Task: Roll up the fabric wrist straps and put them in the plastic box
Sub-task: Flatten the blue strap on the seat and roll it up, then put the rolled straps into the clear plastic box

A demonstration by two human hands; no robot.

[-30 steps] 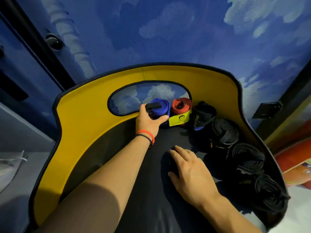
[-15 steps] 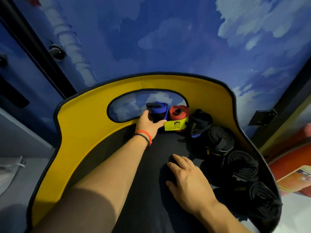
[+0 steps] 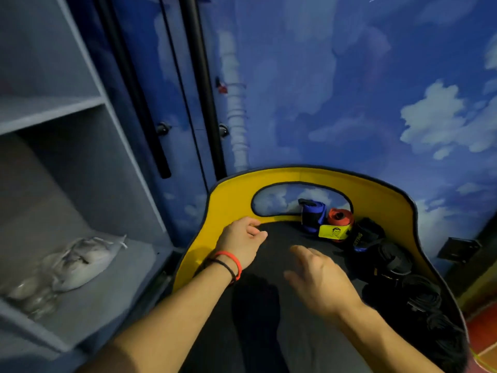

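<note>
As the blue fabric roll [image 3: 313, 215] by the yellow tray wall [image 3: 231, 195] looks soft, grasp across its coils. Left hand [image 3: 239, 243] loosely curled, right hand [image 3: 320, 275] spread, both empty.

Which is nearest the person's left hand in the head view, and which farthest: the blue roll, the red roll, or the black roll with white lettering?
Counting from the left hand:
1. The blue roll, standing against the yellow back wall, nearest.
2. The red roll, just right of the blue one.
3. The black lettered roll, farther right again.
</note>
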